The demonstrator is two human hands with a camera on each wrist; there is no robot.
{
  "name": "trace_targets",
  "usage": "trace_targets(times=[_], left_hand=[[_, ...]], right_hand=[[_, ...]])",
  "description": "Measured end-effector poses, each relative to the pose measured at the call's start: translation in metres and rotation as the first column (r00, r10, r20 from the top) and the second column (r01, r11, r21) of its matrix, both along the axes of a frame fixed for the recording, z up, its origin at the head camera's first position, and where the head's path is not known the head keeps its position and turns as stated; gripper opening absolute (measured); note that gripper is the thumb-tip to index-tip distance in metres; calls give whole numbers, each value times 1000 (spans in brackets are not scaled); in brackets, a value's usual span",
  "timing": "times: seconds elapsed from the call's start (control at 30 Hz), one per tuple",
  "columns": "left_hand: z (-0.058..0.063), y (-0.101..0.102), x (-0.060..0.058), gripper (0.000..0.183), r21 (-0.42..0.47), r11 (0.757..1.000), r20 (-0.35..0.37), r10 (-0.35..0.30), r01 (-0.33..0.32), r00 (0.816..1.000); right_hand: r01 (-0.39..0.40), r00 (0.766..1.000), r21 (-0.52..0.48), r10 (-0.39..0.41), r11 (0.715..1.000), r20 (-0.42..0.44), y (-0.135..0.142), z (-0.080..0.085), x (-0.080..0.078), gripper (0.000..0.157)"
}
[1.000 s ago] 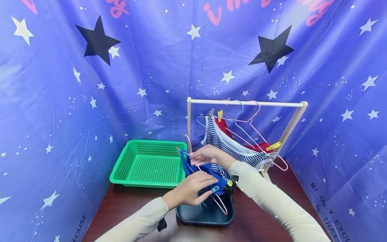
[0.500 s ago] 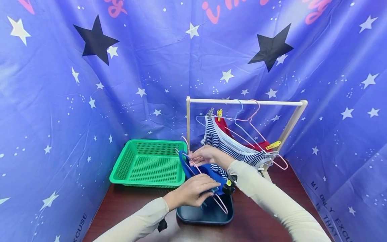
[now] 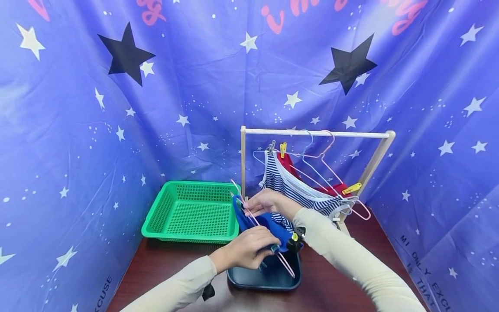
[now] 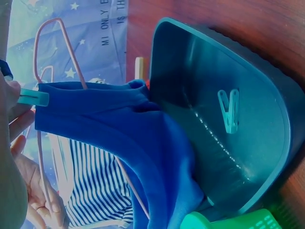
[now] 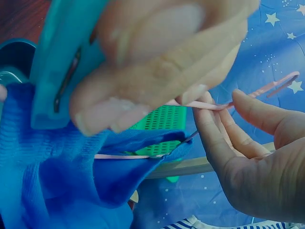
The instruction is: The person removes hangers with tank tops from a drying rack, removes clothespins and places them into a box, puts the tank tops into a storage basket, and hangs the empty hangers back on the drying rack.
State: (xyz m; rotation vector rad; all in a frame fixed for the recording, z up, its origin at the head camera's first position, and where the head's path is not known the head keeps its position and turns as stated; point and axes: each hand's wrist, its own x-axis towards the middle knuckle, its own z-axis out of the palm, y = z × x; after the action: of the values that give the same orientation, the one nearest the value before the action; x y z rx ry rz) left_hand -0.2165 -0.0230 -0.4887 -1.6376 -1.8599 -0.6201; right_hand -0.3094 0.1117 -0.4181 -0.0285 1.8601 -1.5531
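My left hand pinches a teal clothespin at one end of the waistband of blue underpants. The clothespin's tip overlaps the fabric beside a pink wire hanger. Higher on that hanger, close to its hook, my right hand pinches the wire between thumb and fingers. The underpants hang over a dark basin, and one lower hanger end sticks out past the left hand. In the right wrist view the left fingers hide part of the clothespin.
A wooden rack stands at the right, bearing striped underpants and a red garment on hangers with clothespins. Left of it sits a green basket. Another teal clothespin lies inside the basin.
The left fingers have drawn in around the clothespin, moving slightly with it toward the hanger. The hanger's hook has tipped a little left and down. My right hand stays nearly in place.
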Motion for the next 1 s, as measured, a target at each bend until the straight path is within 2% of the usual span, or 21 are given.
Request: trace_targets(times=[0.2, 0.4, 0.57, 0.73, 1.0], left_hand=[[2, 0, 4, 32, -12, 1000, -7, -15, 15, 1000], [6, 1, 5, 29, 7, 1000, -56, -14, 15, 998], [9, 2, 8, 24, 30, 999, -105, 13, -9, 994], [10, 3, 9, 22, 36, 999, -149, 45, -40, 988], [11, 4, 10, 21, 30, 998, -144, 59, -56, 988]], right_hand=[[0, 1000, 37, 1, 999, -30, 2, -1, 3, 14], [2, 1000, 2, -2, 1000, -4, 0, -5, 2, 10], [-10, 1000, -12, 10, 1000, -3, 0, -5, 1, 12], [-28, 999, 4, 28, 1000, -44, 1, -4, 2, 16], [-26, 1000, -1, 25, 1000, -15, -1, -5, 0, 14]])
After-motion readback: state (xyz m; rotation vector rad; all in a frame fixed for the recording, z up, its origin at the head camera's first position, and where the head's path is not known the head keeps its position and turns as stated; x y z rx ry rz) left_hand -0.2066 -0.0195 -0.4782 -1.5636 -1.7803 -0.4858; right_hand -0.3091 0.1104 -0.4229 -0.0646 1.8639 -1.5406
